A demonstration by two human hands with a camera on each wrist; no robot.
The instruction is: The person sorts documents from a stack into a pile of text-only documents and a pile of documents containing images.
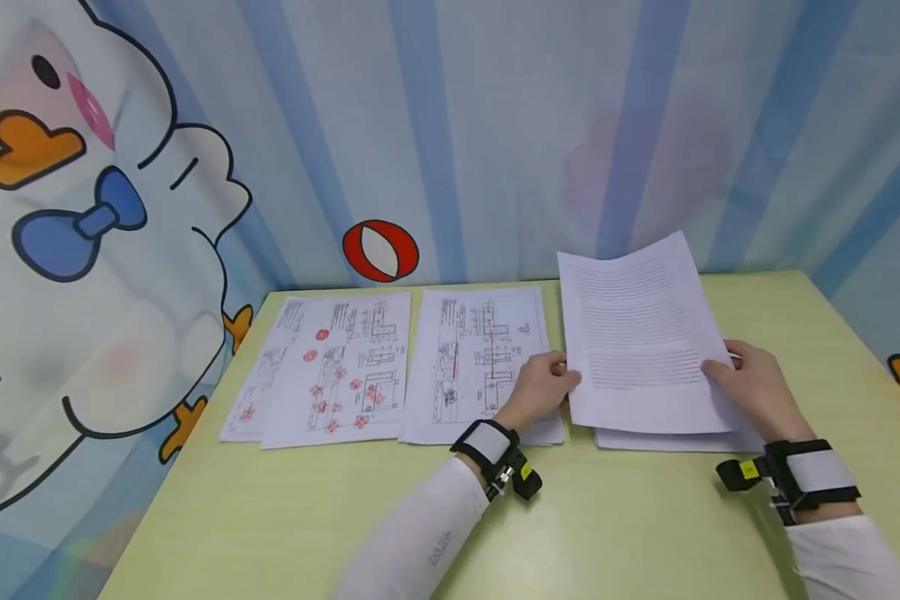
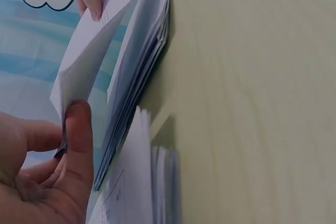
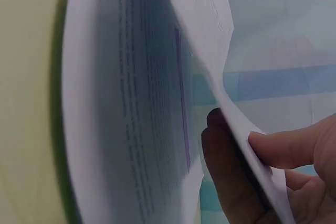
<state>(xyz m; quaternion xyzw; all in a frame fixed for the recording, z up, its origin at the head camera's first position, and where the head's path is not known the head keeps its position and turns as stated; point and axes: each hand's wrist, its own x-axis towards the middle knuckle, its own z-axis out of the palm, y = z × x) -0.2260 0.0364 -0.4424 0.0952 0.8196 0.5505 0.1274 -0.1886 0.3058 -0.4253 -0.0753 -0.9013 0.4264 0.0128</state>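
A white sheet of paper (image 1: 637, 333) with printed lines of text is held up at its two side edges, tilted and slightly bowed. My left hand (image 1: 542, 387) pinches its left edge between thumb and fingers. On the opposite edge, my right hand (image 1: 757, 387) pinches it the same way. Below the raised sheet lies a paper stack (image 1: 675, 441); the right wrist view shows printed text and a purple line on its top page (image 3: 142, 103). Whether one or more sheets are lifted I cannot tell.
Left of my left hand lies a stack of drawings (image 1: 472, 358) with red lines. Farther left are overlapping drawings (image 1: 337, 367) with red scribbles. All rest on a pale yellow-green table (image 1: 285, 517), backed by a striped blue curtain (image 1: 510, 125).
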